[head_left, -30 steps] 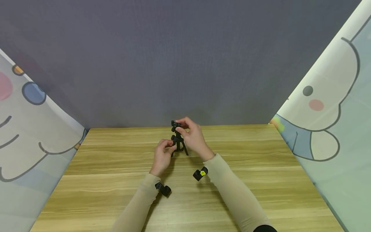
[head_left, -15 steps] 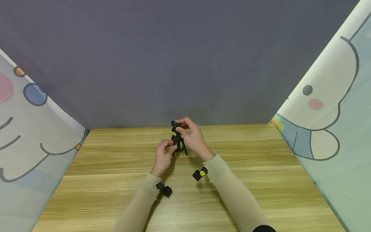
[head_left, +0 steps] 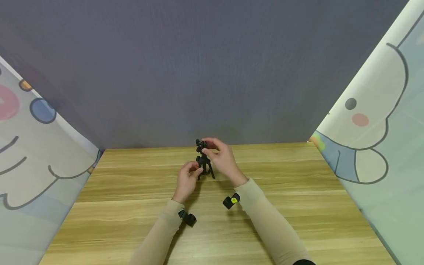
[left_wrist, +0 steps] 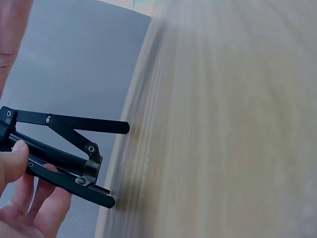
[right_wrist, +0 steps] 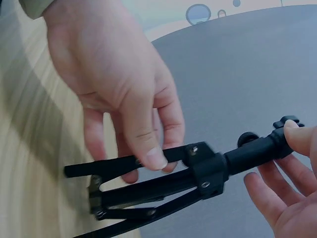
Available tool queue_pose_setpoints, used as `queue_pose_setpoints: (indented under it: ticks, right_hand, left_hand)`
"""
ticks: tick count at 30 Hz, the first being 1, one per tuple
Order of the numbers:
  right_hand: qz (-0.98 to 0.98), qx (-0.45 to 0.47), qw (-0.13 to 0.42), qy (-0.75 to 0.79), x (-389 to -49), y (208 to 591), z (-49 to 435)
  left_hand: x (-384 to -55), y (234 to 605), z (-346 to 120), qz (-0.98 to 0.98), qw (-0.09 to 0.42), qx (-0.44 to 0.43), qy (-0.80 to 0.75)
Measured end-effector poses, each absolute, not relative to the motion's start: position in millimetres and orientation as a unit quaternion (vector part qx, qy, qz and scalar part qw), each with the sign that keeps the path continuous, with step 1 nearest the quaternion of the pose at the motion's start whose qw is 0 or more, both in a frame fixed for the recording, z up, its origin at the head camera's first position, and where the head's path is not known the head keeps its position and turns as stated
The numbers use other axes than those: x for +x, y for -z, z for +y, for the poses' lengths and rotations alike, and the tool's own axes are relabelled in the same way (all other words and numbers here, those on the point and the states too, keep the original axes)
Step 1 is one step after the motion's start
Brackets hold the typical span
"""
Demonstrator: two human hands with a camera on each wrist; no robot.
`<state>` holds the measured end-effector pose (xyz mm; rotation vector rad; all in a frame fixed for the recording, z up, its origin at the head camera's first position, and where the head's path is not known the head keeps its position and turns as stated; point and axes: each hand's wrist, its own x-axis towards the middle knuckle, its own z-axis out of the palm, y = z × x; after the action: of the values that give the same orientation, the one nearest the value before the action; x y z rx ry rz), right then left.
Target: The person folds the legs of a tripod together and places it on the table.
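Observation:
A small black tripod (head_left: 204,167) stands near the back edge of the table, its legs partly spread. My left hand (head_left: 186,180) pinches one of its legs between thumb and fingers. Higher up, my right hand (head_left: 223,160) holds the tripod's top part, thumb on the near side. The left wrist view shows the centre tube (left_wrist: 54,152), with hinged braces joining it to the legs. In the right wrist view, the left thumb presses on a leg (right_wrist: 119,168) below the collar, while the right fingers (right_wrist: 265,198) are around the upper section and its knobs.
The wood-grain table (head_left: 132,217) extends toward me and to both sides. A dark grey panel (head_left: 205,73) rises right behind the tripod. Cartoon-printed sheets (head_left: 367,110) flank the table. Each wrist wears a small black camera (head_left: 188,218).
The tripod leg in my left hand has drawn slightly inward toward the centre since a second ago. Both hands keep their hold, and the head view has shifted a little.

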<state>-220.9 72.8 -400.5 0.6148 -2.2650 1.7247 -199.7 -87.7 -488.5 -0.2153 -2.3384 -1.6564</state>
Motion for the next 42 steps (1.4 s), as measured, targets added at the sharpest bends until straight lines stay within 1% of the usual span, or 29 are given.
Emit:
queue_pose_setpoints:
  ticks: [3,8,14,21,31,37,42]
  right_hand:
    - [-0.764,0.202,0.106,-0.603,-219,407,75]
    - [-0.773,0.185,0.112,-0.596,-217,422,81]
    - [-0.771,0.182,0.107,-0.601,-216,440,88]
    - [-0.782,0.192,0.123,-0.580,-211,454,95]
    - [-0.810,0.163,0.096,-0.555,-210,482,94]
    - [-0.825,0.159,0.112,-0.531,-207,488,90]
    - [-0.829,0.182,0.134,-0.511,-205,486,86]
  left_hand:
    - [-200,489,-88,-0.811,0.132,-0.072,0.566]
    - [-199,487,-89,-0.815,0.124,-0.070,0.562]
    - [-199,486,-89,-0.816,0.121,-0.071,0.560]
    - [-201,486,-88,-0.811,0.118,-0.074,0.568]
    - [-202,489,-89,-0.809,0.122,-0.069,0.571]
    - [-201,490,-86,-0.804,0.128,-0.068,0.577]
    - [-200,490,-84,-0.795,0.138,-0.065,0.587]
